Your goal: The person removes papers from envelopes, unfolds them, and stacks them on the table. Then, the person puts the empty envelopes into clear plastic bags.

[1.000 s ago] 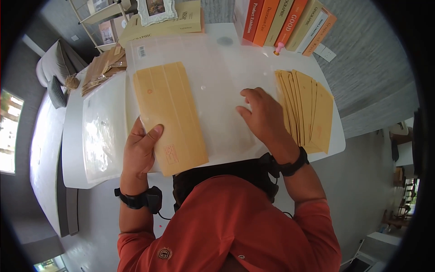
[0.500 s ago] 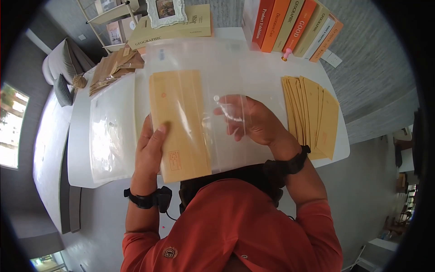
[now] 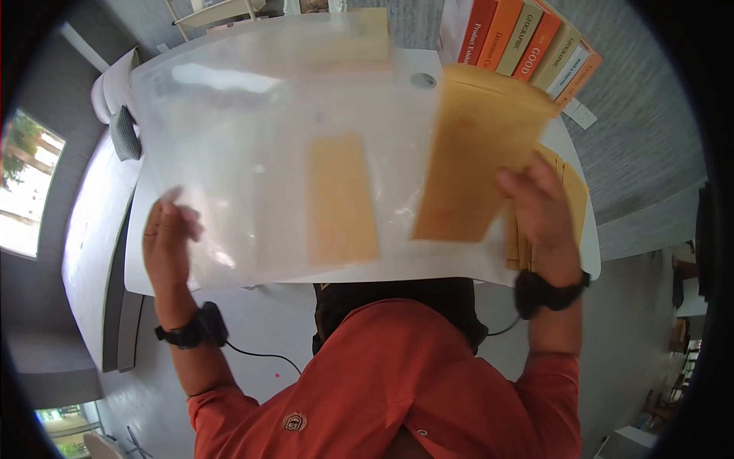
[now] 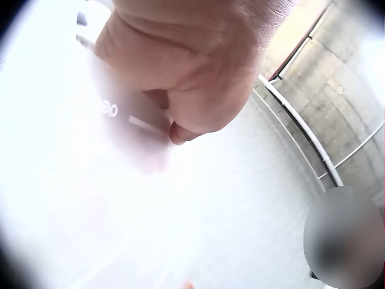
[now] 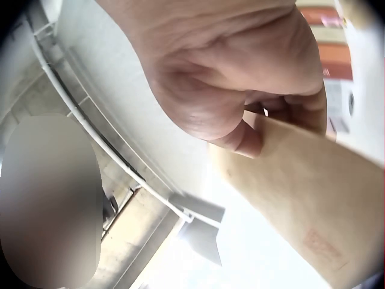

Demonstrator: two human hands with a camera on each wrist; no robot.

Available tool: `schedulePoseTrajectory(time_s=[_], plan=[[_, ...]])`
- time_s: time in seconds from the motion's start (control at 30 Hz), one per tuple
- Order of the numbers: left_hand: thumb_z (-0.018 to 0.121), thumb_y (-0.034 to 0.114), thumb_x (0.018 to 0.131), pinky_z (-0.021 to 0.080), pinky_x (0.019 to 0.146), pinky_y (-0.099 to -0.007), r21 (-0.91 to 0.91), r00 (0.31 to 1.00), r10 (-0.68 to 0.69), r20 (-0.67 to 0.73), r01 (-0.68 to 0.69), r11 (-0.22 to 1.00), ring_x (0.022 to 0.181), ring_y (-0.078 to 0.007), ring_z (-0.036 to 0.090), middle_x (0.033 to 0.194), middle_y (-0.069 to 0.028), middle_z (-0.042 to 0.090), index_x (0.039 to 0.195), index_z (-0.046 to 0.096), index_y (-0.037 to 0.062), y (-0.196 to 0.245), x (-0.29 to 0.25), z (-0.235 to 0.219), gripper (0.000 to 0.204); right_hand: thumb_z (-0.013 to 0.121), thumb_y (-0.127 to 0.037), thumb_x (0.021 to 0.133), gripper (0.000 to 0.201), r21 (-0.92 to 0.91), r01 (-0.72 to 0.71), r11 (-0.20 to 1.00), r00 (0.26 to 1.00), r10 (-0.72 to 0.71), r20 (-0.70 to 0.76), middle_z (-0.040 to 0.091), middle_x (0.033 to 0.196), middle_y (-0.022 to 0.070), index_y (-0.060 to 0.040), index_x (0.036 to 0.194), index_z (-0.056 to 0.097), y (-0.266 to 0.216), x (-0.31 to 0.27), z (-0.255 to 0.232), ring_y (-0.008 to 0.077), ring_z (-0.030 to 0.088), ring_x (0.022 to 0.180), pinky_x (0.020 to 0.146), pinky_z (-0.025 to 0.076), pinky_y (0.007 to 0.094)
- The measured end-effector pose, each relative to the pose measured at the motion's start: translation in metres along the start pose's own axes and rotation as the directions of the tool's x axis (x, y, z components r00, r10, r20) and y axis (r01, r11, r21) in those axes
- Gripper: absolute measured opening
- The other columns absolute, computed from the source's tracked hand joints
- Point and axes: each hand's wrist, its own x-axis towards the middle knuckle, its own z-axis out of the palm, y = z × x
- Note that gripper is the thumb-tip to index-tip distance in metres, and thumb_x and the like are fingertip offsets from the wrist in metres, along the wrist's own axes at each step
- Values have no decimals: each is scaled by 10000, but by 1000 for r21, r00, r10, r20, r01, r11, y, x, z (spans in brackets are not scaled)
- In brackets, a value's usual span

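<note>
My left hand (image 3: 168, 237) pinches the left edge of a large clear plastic folder (image 3: 229, 183); in the left wrist view its fingers show hazily through the plastic, with the thumb in front. The folder is raised and spread wide across the middle. A yellow-brown paper envelope (image 3: 342, 203) shows through it. At the right, my right hand (image 3: 541, 200) holds another paper envelope (image 3: 474, 157) by its right edge, thumb on the near face. A red stamp (image 5: 323, 244) is printed on this envelope in the right wrist view.
A fanned stack of envelopes (image 3: 575, 191) lies at the table's right side, partly hidden behind the right hand. Upright books (image 3: 527, 46) stand at the back right. A flat book (image 3: 372, 30) lies at the back. Cushions (image 3: 115, 88) are off to the left.
My left hand has moved left with the folder, which is now spread wider. The right hand has gone from behind the plastic to the right and now holds an envelope.
</note>
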Motion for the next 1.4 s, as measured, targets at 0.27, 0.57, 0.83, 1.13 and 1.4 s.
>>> schedulePoseTrajectory(time_s=[0.27, 0.57, 0.83, 1.13, 1.4], plan=[[611, 263, 1008, 528, 704, -291, 891, 991, 66, -116, 74, 448, 823, -169, 647, 960, -110, 684, 1308, 617, 36, -148, 71, -183, 377, 616, -44, 963, 443, -200, -90, 976, 847, -30, -531, 656, 1210, 153, 53, 1372, 475, -16, -66, -186, 210, 655, 1089, 940, 536, 333], [533, 43, 979, 506, 794, -296, 290, 964, 79, 255, -154, 945, 902, -155, 617, 963, -83, 657, 1204, 654, -52, 57, -69, 34, 272, 654, -76, 928, 533, -349, -383, 855, 754, 71, -653, 680, 1101, 151, 39, 1412, 462, 24, -78, -196, 223, 674, 1016, 889, 539, 339], [771, 434, 831, 498, 986, -460, 847, 912, -148, 383, -283, 450, 1180, -405, 604, 1250, -254, 631, 1326, 544, -54, -4, -17, 160, 731, 724, -209, 891, 527, -805, 45, 591, 947, -282, -155, 573, 1280, 235, 27, 1322, 535, 16, -60, -42, 392, 554, 1212, 1015, 464, 445], [757, 384, 845, 481, 1008, -466, 852, 925, -43, 378, -329, 406, 1191, -395, 591, 1268, -245, 619, 1379, 521, -20, -29, -29, 156, 710, 752, -493, 829, 816, -930, 233, 283, 968, -158, 195, 493, 1282, 272, 88, 1348, 508, 98, 2, 90, 416, 466, 1248, 1065, 395, 485], [653, 160, 962, 549, 889, -300, -192, 892, -369, 262, 422, 886, 1028, -199, 671, 1234, -157, 640, 1392, 460, -95, -44, -15, 146, 536, 769, -425, 833, 678, -937, 234, 259, 968, -146, 202, 510, 1317, 273, 31, 1297, 579, 105, -9, 85, 409, 479, 1274, 1082, 410, 489]])
